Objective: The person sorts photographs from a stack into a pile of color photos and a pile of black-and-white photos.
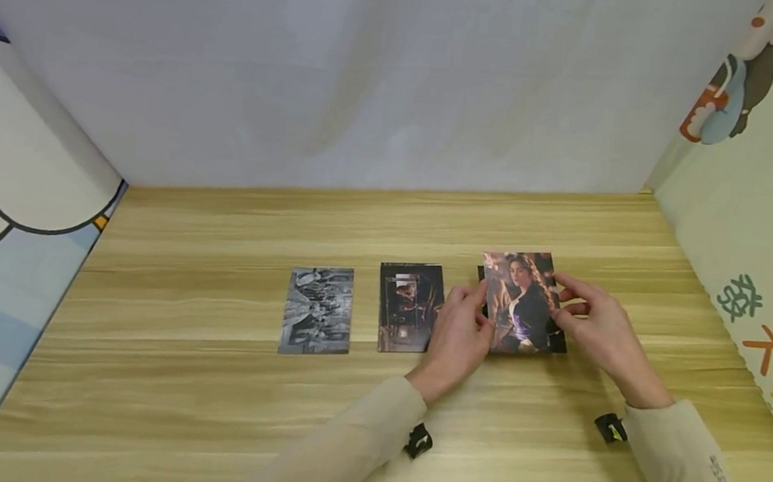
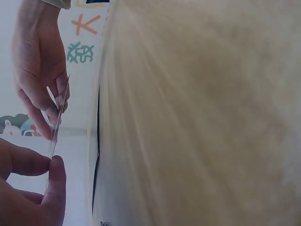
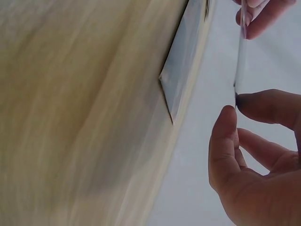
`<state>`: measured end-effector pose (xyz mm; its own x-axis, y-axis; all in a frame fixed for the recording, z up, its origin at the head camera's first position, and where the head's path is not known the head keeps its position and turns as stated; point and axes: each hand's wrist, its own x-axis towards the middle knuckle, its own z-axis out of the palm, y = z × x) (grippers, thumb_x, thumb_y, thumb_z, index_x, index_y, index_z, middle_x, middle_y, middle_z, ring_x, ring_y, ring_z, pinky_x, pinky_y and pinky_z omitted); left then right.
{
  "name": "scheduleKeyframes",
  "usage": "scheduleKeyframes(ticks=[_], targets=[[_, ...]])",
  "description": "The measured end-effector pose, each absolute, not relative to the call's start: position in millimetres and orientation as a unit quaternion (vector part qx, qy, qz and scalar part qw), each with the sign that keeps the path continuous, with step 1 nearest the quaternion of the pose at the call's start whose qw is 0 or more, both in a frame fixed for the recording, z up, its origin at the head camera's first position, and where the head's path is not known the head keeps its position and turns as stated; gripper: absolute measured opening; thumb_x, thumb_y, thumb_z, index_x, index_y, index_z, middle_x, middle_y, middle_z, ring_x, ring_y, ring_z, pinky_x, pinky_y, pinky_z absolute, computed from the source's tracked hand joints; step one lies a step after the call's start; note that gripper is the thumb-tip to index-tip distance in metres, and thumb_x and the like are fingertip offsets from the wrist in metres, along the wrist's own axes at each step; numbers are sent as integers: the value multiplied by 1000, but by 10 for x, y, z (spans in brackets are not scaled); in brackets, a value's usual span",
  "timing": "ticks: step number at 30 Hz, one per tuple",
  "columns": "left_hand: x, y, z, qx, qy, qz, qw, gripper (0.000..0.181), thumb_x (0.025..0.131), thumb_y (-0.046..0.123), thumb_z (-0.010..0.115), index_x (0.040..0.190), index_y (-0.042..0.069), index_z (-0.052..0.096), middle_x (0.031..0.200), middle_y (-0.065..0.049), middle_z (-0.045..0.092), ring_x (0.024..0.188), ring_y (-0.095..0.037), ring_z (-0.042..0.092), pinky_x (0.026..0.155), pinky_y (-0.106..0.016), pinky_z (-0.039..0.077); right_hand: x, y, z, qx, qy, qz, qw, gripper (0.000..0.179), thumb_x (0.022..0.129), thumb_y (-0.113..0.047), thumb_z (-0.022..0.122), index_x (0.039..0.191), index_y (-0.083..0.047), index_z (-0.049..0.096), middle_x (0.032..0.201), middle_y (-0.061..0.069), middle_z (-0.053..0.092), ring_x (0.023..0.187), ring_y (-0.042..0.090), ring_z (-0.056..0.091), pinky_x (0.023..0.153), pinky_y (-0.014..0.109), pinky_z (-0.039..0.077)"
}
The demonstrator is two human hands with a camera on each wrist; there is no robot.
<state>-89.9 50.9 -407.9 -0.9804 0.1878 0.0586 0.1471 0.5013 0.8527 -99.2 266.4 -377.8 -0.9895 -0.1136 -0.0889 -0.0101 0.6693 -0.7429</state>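
Note:
A photo card (image 1: 520, 302) showing a person in a dark jacket is held above the table between both hands. My left hand (image 1: 456, 333) pinches its left edge, and my right hand (image 1: 599, 334) pinches the right edge. In both wrist views the card is seen edge-on, with thumb and fingertips on either side. Below it lies a darker card (image 1: 561, 343), mostly hidden by the held one. Just left of my left hand lies a dark picture card (image 1: 408, 306), partly covered by that hand.
Farther left on the wood-grain table (image 1: 191, 346) lies a black-and-white photo card (image 1: 318, 311). A pale wall (image 1: 376, 75) rises behind the table, with printed panels along both sides. Small black clips (image 1: 611, 428) hang near the sleeves.

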Motion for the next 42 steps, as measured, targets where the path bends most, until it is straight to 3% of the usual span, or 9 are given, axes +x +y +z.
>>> scheduleKeyframes(ticks=[9, 20, 24, 27, 31, 35, 42], targets=[[-977, 535, -4080, 91, 884, 456, 54, 65, 89, 0, 73, 150, -2, 50, 129, -13, 60, 86, -9, 56, 86, -26, 51, -1064, 2694, -3831, -38, 915, -393, 81, 63, 93, 2, 62, 153, 7, 43, 123, 26, 59, 108, 40, 66, 69, 19, 53], [-1075, 532, -4054, 88, 888, 436, 119, 68, 91, 6, 73, 154, 1, 47, 129, -9, 60, 89, -9, 57, 85, -26, 49, -1122, 2731, -3907, -48, 918, -384, 87, 61, 93, 2, 63, 150, 11, 44, 123, 28, 61, 107, 40, 66, 70, 18, 53], [-1103, 536, -4052, 77, 882, 446, 129, 69, 91, 7, 74, 153, 0, 46, 131, -11, 59, 89, -10, 57, 84, -27, 50, -1144, 2727, -3913, -52, 920, -378, 92, 61, 93, 1, 64, 149, 12, 44, 122, 29, 61, 108, 41, 67, 73, 20, 54], [-1123, 537, -4047, 72, 878, 452, 136, 69, 91, 8, 75, 153, 0, 46, 132, -13, 58, 87, -10, 57, 80, -26, 50, -1163, 2726, -3915, -53, 921, -372, 100, 61, 94, 0, 64, 150, 12, 43, 123, 31, 61, 109, 44, 66, 78, 28, 57], [-1145, 537, -4046, 72, 881, 445, 143, 69, 92, 12, 76, 152, -1, 47, 134, -15, 57, 96, -15, 55, 83, -29, 50, -1190, 2730, -3917, -53, 923, -364, 111, 61, 94, -2, 65, 150, 11, 43, 123, 32, 61, 109, 45, 65, 79, 37, 58], [-1159, 543, -4060, 72, 884, 438, 147, 69, 91, 13, 76, 152, -2, 47, 137, -16, 57, 108, -20, 52, 88, -30, 48, -1213, 2731, -3922, -53, 923, -360, 123, 62, 94, -2, 65, 150, 12, 42, 122, 32, 60, 108, 43, 65, 76, 33, 57], [-1174, 546, -4080, 65, 878, 451, 144, 68, 89, 10, 75, 150, -3, 49, 139, -18, 56, 100, -20, 52, 84, -30, 48, -1236, 2722, -3925, -55, 926, -351, 127, 62, 93, -3, 66, 149, 13, 43, 120, 30, 61, 107, 43, 65, 78, 36, 56]])
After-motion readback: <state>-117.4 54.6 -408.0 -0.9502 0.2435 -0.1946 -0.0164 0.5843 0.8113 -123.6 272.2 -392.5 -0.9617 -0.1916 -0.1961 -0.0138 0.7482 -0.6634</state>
